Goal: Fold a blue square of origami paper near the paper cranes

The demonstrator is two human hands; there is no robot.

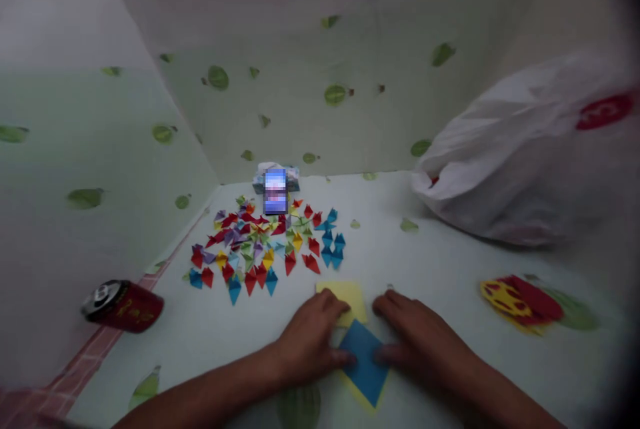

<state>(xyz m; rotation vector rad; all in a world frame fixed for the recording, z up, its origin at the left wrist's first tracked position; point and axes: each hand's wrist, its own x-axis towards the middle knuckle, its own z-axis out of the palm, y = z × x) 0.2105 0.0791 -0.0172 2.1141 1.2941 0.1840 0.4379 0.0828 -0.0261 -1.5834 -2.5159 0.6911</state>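
A pale worktop (450, 262) covered in a leaf-printed cloth is seen, with matching cloth hung behind it. At the far right a large white plastic bag (525, 155) is slumped on it. A dark red can (125, 305) is laid on its side at the left edge. Toward the back, a spread of small folded paper pieces (265, 245) in red, blue, yellow, green and purple is laid out.

Nearest the person, a blue paper square (367, 362) is set cornerwise, flat, its surface plain and matte; a yellow sheet (350, 299) is partly covered by it. The left hand (310, 339) is pressed on the blue paper's left corner, fingers curled, nothing gripped. The right hand (420, 335) is laid flat on its right corner, grip open.
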